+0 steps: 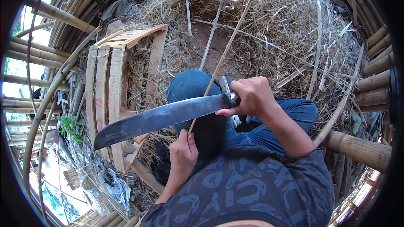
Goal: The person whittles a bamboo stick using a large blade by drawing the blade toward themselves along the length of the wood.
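Note:
My right hand [255, 96] is closed around the dark handle of a machete [160, 115]. Its broad, curved grey blade reaches left across my knee, with the tip toward the wooden crate. My left hand [183, 151] pinches the near end of a long, thin bamboo strip [227, 47]. From there the strip runs up and away to the right, past my jeans-covered knee [189, 85] to the far straw. The blade crosses over the strip near the knee; whether the two touch I cannot tell.
A slatted wooden crate [114, 80] stands at the left on the straw. Straw and shavings [290, 21] cover the ground ahead, with loose bamboo strips [210, 38] among them. Bamboo pole walls [42, 59] enclose the place, and a thick bamboo pole [360, 150] lies at the right.

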Demonstrator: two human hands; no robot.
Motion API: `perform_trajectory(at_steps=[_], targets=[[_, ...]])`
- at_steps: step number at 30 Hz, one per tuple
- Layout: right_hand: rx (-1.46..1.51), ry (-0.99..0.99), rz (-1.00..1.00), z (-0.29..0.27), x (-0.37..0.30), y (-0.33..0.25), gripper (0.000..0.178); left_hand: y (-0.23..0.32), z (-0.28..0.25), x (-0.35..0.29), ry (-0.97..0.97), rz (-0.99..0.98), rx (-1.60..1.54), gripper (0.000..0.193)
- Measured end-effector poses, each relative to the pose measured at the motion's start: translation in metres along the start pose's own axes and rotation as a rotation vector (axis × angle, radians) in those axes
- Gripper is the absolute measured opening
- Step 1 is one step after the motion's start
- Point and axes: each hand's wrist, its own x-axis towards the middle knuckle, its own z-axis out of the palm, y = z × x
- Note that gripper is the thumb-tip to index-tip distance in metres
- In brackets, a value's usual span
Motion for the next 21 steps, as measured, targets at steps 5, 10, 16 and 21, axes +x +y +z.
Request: perform_trajectory(at_steps=[5,10,16,21], targets=[[-0.063,-0.002,-0.038,-0.009,0.008,0.006,0.073,-0.001,0.001,-0.002,0.024,-0.011,-0.008,0.019],[-0.118,0.055,-0.017,-0.016,0.012,0.017,0.073,-0.002,0.001,-0.002,0.028,0.000,-0.010,0.020],[-0.156,0.062,-0.026,-0.022,0.016,0.025,0.073,-0.001,0.002,-0.002,0.028,0.001,-0.013,0.019],[-0.204,0.151,-0.035,-0.029,0.025,0.043,0.070,-0.004,0.001,-0.003,0.031,-0.007,-0.004,0.019]])
